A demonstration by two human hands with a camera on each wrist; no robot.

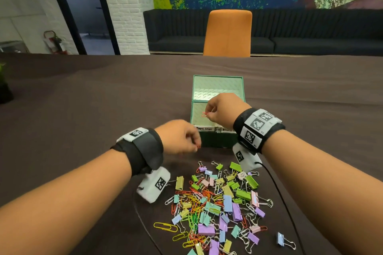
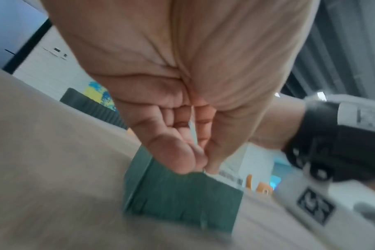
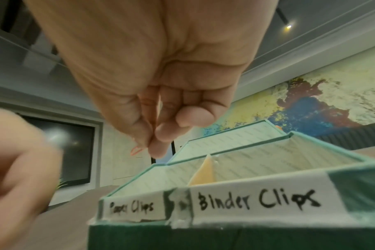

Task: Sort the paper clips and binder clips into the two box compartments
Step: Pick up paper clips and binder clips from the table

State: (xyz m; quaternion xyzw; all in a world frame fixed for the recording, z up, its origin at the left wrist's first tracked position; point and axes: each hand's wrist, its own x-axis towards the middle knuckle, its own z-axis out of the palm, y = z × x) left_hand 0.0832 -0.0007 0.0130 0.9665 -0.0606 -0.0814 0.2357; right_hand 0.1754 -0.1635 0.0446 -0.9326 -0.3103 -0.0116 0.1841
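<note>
Closest to me the pile of clips (image 1: pixel 219 203) sits at 6 o'clock, left hand (image 1: pixel 180 137) pinching something small and reddish I can't identify, right hand (image 1: pixel 223 109) pinching a red paper clip (image 1: pixel 204 114) over the green box (image 1: pixel 217 138) at 12, so next it just lets go into the paper-clip compartment (image 1: pixel 202 117).

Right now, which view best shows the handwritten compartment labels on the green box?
The right wrist view: both labels read clearly, "Paper Clips" left, "Binder Clips" right. The head view shows them small, partly hidden by the right hand. The left wrist view shows only the box's blurred outside.
</note>
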